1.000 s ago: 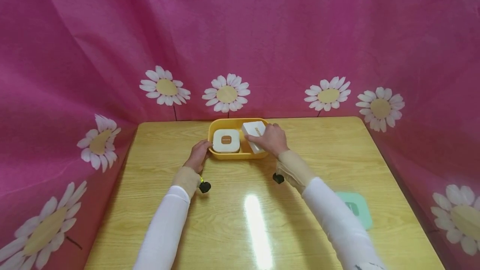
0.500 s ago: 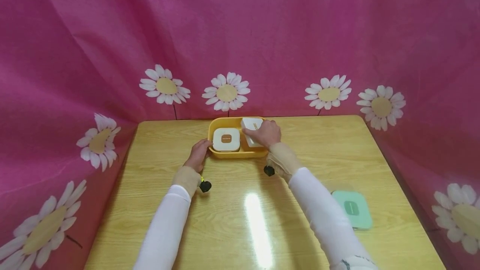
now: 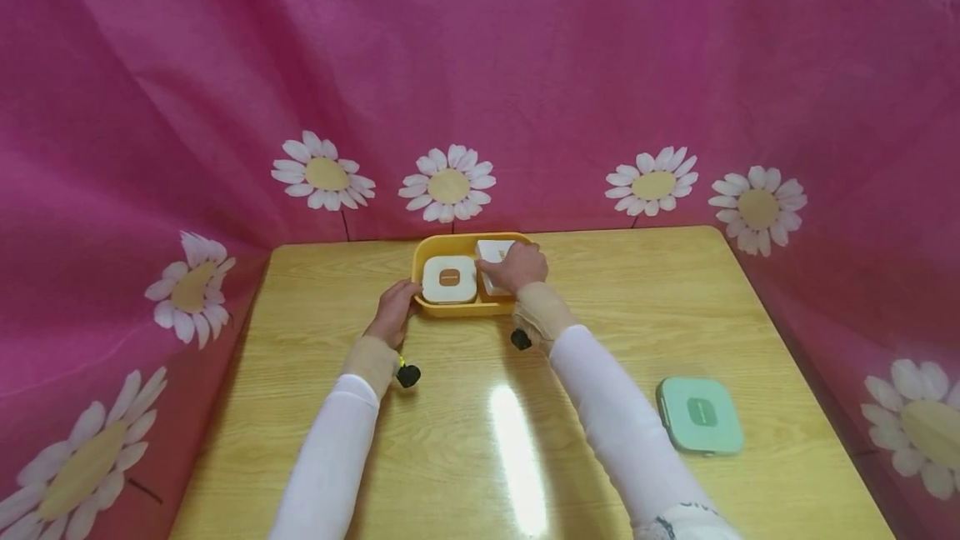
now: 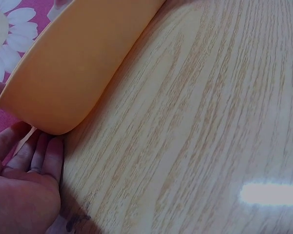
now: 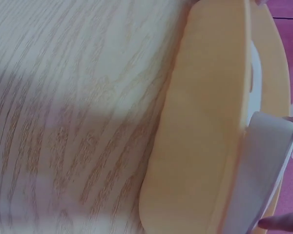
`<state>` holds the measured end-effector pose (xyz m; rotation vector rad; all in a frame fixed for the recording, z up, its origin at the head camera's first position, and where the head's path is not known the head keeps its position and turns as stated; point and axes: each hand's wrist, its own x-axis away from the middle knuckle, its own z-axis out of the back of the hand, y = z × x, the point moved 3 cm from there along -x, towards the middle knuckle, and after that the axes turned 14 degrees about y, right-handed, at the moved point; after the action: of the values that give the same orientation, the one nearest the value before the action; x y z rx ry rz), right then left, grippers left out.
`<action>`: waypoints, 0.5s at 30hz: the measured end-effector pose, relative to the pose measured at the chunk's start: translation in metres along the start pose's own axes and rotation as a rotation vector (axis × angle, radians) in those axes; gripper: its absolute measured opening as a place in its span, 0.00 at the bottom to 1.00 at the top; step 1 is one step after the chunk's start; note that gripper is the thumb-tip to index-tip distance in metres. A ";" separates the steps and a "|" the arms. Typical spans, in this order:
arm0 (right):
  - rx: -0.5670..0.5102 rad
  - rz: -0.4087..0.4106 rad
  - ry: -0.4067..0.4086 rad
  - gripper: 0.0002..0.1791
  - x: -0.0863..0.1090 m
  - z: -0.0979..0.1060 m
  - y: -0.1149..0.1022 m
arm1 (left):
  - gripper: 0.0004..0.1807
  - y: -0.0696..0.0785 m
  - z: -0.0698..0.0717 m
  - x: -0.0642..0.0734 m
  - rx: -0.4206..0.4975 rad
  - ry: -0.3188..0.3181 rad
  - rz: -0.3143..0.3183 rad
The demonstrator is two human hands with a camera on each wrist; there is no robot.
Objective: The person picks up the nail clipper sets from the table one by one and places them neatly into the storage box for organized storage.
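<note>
A yellow oblong bin [image 3: 468, 310] stands at the far edge of the table. My left hand [image 3: 393, 313] holds its left end, the thumb at the rim and the fingers low against the outer wall in the left wrist view. In the bin's right half, my right hand [image 3: 522, 267] grips a white box [image 3: 491, 252] with gold lettering. The right wrist view has this box [image 5: 266, 139] tilted, partly below the rim. Left of it in the bin lies a white rounded-square case [image 3: 448, 293] with a brown label. My right hand covers part of the box.
A mint-green rounded-square case [image 3: 702, 436] lies on the wooden table [image 3: 330, 273] at the right, beside my right forearm. A pink curtain [image 3: 540, 82] with white daisies hangs behind the table and along both sides.
My right hand has moved left with the white box, which has shifted left and now sits closer to the white case in the bin. The left hand stays at the bin's left end.
</note>
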<state>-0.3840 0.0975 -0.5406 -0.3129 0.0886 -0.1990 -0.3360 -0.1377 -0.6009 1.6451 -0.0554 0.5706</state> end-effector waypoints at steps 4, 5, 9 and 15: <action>0.037 0.021 0.004 0.46 0.001 -0.001 -0.006 | 0.22 0.001 0.001 0.000 0.001 -0.003 -0.006; 0.043 0.027 0.005 0.48 0.001 0.000 -0.006 | 0.22 0.001 0.001 0.000 0.002 -0.005 -0.008; 0.085 0.060 0.014 0.47 0.001 -0.002 -0.008 | 0.22 0.000 -0.001 0.001 0.014 -0.010 -0.018; 0.172 0.094 0.032 0.50 0.003 -0.011 -0.008 | 0.22 -0.001 0.000 0.000 0.011 -0.008 -0.018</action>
<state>-0.3838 0.0859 -0.5483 -0.1341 0.1165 -0.1169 -0.3354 -0.1372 -0.6016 1.6567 -0.0435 0.5517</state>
